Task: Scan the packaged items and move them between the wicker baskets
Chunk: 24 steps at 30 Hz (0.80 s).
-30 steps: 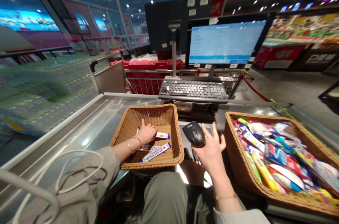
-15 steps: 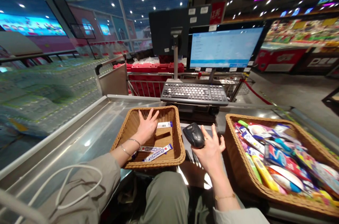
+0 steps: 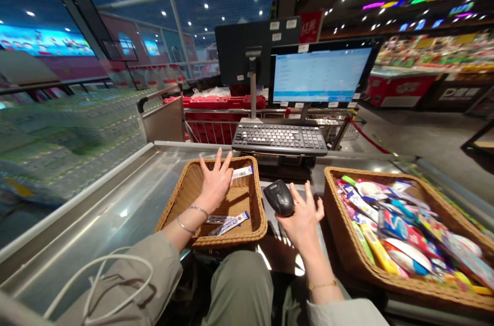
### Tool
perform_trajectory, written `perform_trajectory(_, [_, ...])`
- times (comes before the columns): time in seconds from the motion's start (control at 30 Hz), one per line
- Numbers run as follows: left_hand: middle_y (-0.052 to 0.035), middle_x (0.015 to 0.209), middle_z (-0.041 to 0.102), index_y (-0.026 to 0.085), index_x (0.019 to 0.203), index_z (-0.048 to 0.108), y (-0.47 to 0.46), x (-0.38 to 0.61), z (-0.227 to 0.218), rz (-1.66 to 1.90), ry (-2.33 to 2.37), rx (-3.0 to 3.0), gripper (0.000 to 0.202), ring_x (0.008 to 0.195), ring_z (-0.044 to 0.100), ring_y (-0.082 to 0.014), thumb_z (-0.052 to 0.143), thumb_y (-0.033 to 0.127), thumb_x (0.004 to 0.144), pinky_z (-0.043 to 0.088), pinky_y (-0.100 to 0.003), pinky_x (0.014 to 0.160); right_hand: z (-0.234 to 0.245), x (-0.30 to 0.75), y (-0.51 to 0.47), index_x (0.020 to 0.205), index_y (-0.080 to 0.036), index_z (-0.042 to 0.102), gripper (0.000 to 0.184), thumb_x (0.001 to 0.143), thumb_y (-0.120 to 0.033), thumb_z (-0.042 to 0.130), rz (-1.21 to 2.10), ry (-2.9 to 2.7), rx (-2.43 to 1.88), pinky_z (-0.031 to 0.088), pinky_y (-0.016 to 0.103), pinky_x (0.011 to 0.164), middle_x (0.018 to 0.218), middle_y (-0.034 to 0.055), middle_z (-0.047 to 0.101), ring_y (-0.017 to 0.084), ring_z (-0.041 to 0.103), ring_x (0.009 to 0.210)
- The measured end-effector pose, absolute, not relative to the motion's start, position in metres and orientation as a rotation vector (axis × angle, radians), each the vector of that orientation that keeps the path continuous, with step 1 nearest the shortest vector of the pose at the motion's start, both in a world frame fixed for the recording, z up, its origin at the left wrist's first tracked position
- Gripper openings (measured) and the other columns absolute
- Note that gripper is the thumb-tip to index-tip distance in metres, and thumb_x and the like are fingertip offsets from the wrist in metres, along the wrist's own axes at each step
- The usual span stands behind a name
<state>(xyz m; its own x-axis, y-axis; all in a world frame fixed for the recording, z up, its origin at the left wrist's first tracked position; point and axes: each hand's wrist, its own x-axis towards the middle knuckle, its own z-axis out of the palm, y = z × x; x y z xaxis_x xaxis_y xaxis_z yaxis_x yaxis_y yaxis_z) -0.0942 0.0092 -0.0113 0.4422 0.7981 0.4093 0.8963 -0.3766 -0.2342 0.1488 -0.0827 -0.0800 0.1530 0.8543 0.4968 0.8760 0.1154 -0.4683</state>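
Observation:
My left hand (image 3: 213,184) is raised over the left wicker basket (image 3: 185,197). Its outer fingers are spread, and a white and blue stick packet (image 3: 243,172) is pinched at its thumb side, sticking out to the right. Two more stick packets (image 3: 227,220) lie on that basket's floor. My right hand (image 3: 303,218) holds a black barcode scanner (image 3: 278,196) between the two baskets, with its outer fingers fanned out. The right wicker basket (image 3: 335,233) is full of colourful snack packets (image 3: 397,233).
A keyboard (image 3: 280,137) and a lit till screen (image 3: 320,75) stand behind the baskets on the steel checkout counter (image 3: 127,197). A white cable (image 3: 100,285) lies over my left sleeve. Red crates (image 3: 216,110) sit in a trolley beyond the counter.
My left hand has lifted from the basket floor towards the far rim, taking one stick packet with it. My right hand with the scanner has barely moved.

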Motion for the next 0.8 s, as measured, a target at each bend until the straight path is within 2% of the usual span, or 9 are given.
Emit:
perform_trajectory(0.3, [-0.0089,0.16,0.031,0.02,0.103,0.069,0.004,-0.084,0.004,-0.426,-1.455,-2.243,0.02,0.151,0.01,-0.0417,0.051,0.025,0.094,-0.008,-0.084,0.106,-0.073,0.146,-0.085,0.103,-0.024,0.072,0.033,0.073,-0.031,0.062,-0.02,-1.635,-1.692,0.009,0.067,0.111,0.139,0.0081,0.06,0.035,0.02,0.149])
perform_trajectory(0.4, [-0.0081,0.16,0.031,0.021,0.107,0.068,0.0,-0.07,0.003,-0.46,-1.423,-2.271,0.022,0.151,0.01,-0.0413,0.05,0.026,0.095,-0.008,-0.084,0.106,-0.064,0.141,-0.089,0.097,-0.024,0.073,0.026,0.073,-0.029,0.062,-0.007,-1.601,-1.701,0.009,0.065,0.113,0.138,0.0064,0.06,0.033,0.022,0.148])
perform_trajectory(0.8, [-0.0055,0.161,0.028,0.022,0.109,0.066,0.0,-0.034,-0.008,-0.537,-1.343,-2.346,0.023,0.152,0.006,-0.0391,0.048,0.026,0.096,-0.011,-0.082,0.107,-0.066,0.144,-0.09,0.098,-0.026,0.073,0.026,0.074,-0.033,0.065,-0.05,-1.572,-1.726,0.009,0.066,0.112,0.14,0.0054,0.059,0.035,0.021,0.149])
